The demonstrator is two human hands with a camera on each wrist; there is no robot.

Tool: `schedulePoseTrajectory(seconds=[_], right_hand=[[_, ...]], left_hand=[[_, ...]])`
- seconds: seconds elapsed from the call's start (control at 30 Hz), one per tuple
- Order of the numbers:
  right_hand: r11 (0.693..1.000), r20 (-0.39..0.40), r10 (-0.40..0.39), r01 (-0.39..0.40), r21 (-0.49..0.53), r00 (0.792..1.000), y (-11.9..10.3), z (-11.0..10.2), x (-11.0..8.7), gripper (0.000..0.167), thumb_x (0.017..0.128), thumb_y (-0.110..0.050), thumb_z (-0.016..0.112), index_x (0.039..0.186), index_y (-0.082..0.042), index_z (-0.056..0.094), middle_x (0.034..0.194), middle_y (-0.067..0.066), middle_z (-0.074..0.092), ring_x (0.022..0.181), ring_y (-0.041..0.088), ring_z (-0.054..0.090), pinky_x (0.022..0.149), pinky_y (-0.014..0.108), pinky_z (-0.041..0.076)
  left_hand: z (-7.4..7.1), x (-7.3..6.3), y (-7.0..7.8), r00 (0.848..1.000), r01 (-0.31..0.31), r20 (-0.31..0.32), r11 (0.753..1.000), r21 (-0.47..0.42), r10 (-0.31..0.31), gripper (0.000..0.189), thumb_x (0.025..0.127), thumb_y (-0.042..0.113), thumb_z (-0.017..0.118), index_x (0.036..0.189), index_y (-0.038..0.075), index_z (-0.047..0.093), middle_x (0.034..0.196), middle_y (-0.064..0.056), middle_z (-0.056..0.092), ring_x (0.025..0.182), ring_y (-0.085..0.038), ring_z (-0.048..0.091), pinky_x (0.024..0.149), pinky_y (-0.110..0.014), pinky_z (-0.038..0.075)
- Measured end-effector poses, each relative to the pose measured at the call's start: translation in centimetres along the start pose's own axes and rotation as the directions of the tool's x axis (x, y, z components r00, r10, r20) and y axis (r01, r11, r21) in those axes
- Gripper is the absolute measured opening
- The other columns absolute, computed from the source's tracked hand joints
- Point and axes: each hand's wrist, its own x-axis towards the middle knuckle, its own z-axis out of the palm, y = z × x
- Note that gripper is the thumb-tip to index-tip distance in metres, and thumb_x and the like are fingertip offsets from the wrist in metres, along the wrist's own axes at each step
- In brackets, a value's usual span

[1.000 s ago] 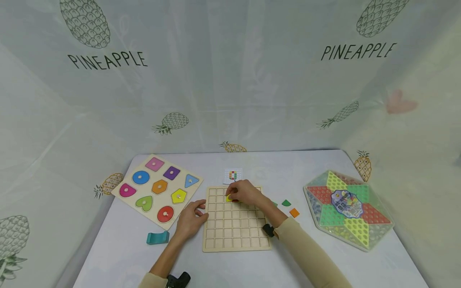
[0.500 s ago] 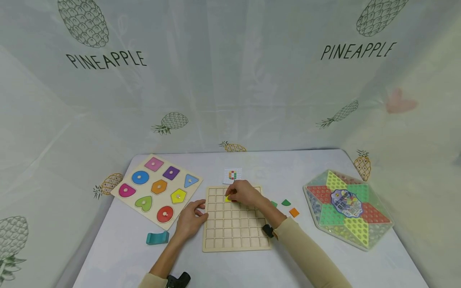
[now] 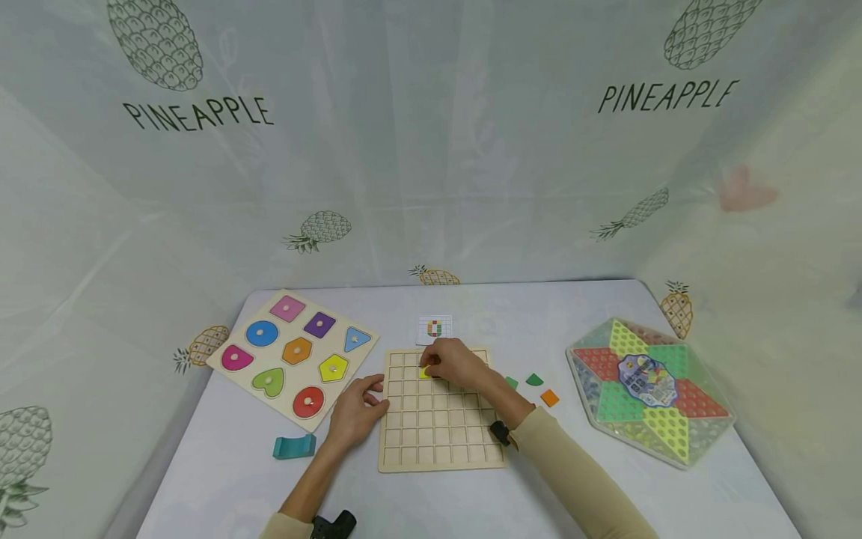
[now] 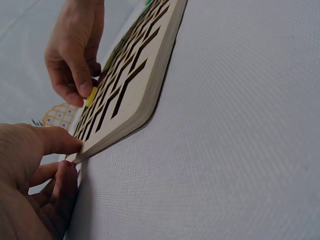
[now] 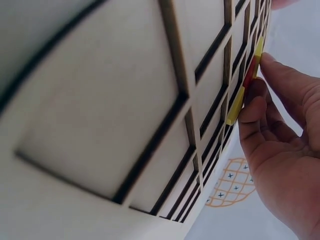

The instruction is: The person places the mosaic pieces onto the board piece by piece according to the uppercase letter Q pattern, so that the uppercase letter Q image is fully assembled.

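Note:
My right hand (image 3: 456, 364) is over the upper part of the wooden grid board (image 3: 441, 434), its fingertips pinching a small yellow tile (image 3: 425, 373). The right wrist view shows a red tile (image 5: 248, 74) in the board's row, between that far yellow tile (image 5: 259, 46) and a nearer yellow tile (image 5: 235, 106). The hand covers part of this row from above. My left hand (image 3: 355, 413) rests at the board's left edge, its thumb and a fingertip touching the rim, fingers loosely bent. In the left wrist view, the yellow tile (image 4: 91, 96) shows under the right fingertips.
Behind the board lies a pattern card (image 3: 434, 329). Green pieces (image 3: 534, 379) and an orange square (image 3: 550, 397) lie to the right, before a hexagonal game box (image 3: 649, 393). A shape puzzle board (image 3: 283, 348) and a teal block (image 3: 294, 447) are on the left.
My right hand's fingers have shifted very slightly left and down around the yellow tile. The left hand stays at the board's edge.

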Motion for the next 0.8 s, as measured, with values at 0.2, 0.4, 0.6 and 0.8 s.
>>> schedulePoseTrajectory(seconds=[0.2,0.4,0.6,0.8], right_hand=[[0.999,0.007,-0.001,0.002,-0.033,1.0,0.01,0.17,-0.01,0.008,0.092,-0.013,0.072,0.099,-0.013,0.076,0.089,-0.007,0.066,0.081,0.007,0.059,0.074,0.026,0.05],[0.996,0.01,-0.033,0.033,-0.081,0.999,-0.12,-0.01,-0.25,0.011,0.092,-0.012,0.072,0.102,-0.013,0.078,0.092,-0.004,0.064,0.083,0.009,0.058,0.074,0.026,0.05],[0.993,0.02,-0.054,0.056,-0.103,0.998,-0.25,-0.17,-0.36,0.013,0.093,-0.01,0.072,0.104,-0.01,0.078,0.093,-0.001,0.065,0.083,0.009,0.058,0.074,0.025,0.05],[0.991,0.031,-0.06,0.063,-0.115,0.998,-0.31,-0.19,-0.51,0.014,0.093,-0.009,0.071,0.105,-0.009,0.077,0.093,-0.002,0.063,0.083,0.01,0.056,0.075,0.025,0.05]], left_hand=[[0.0,-0.05,-0.02,1.0,-0.007,0.003,1.0,-0.006,0.007,0.048,0.085,0.017,0.078,0.131,0.01,0.066,0.103,0.003,0.064,0.081,-0.01,0.058,0.067,-0.027,0.045],[-0.01,-0.02,-0.07,1.0,-0.008,-0.004,1.0,-0.002,0.008,0.048,0.085,0.016,0.078,0.131,0.01,0.066,0.102,0.004,0.063,0.081,-0.009,0.058,0.067,-0.027,0.044],[-0.06,0.0,0.02,1.0,-0.011,-0.003,1.0,-0.008,0.011,0.049,0.084,0.016,0.079,0.131,0.01,0.066,0.102,0.003,0.064,0.081,-0.01,0.058,0.067,-0.027,0.044],[-0.01,-0.02,0.04,1.0,-0.001,0.004,1.0,-0.004,0.001,0.049,0.085,0.017,0.078,0.132,0.01,0.065,0.102,0.003,0.063,0.081,-0.01,0.057,0.067,-0.027,0.044]])
